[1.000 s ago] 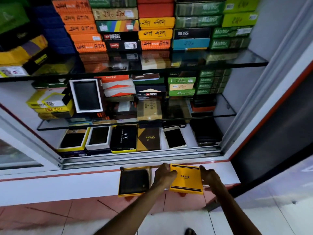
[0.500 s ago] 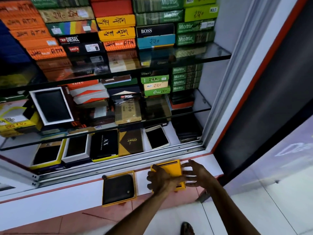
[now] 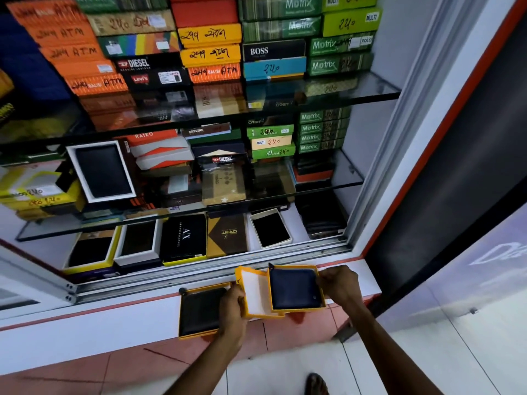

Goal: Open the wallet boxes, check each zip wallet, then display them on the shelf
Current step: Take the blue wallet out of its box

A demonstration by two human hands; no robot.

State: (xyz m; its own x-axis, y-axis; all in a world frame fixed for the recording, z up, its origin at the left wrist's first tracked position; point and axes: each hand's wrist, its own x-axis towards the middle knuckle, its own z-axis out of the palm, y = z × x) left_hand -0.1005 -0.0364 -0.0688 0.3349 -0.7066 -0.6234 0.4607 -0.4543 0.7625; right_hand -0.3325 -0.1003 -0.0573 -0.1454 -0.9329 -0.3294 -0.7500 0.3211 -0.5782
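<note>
Head view, the only one. Left hand [image 3: 232, 305] pinches the edge of the upturned yellow cardboard box lid with white lining [image 3: 255, 293], fingers closed on its left rim, tilting it clear of the base. Right hand [image 3: 339, 285] grips the right side of the yellow cardboard box base [image 3: 296, 309], fingers wrapped round its edge, thumb side hidden. Inside the base lies the dark navy zip wallet [image 3: 295, 289], zip pull at its top left corner. Lid and base are held side by side just over the white ledge with a red stripe [image 3: 128, 317], probably so the wallet can be looked over before it goes up on display.

Just left, touching the left wrist area, a second open yellow box with a black zip wallet [image 3: 201, 310] rests on the ledge, lid off. Likely already opened, waiting for its shelf place.

Behind the ledge the bottom shelf [image 3: 302, 223] holds open boxes tilted face up toward the viewer, so the wallets show: a black box reading "A|X" [image 3: 184, 238], a brown and gold box reading "ORBIT" [image 3: 227, 235], upside down from here.

Readable above: "BOSS" black box [image 3: 272, 51], "DIESEL" black box [image 3: 137, 64], "Levi's" red tag, "Motrix" green boxes [image 3: 323, 65], orange boxes with handwritten "ATM" [image 3: 71, 51], "BALISI" on one orange box, "240" scrawled on blue, green and tan boxes, "HAIKO", "GENUINE", "MULTI", "POLO". Yellow boxes' scrawl not legible.

Step in hand: box opened, wallet check next.
</note>
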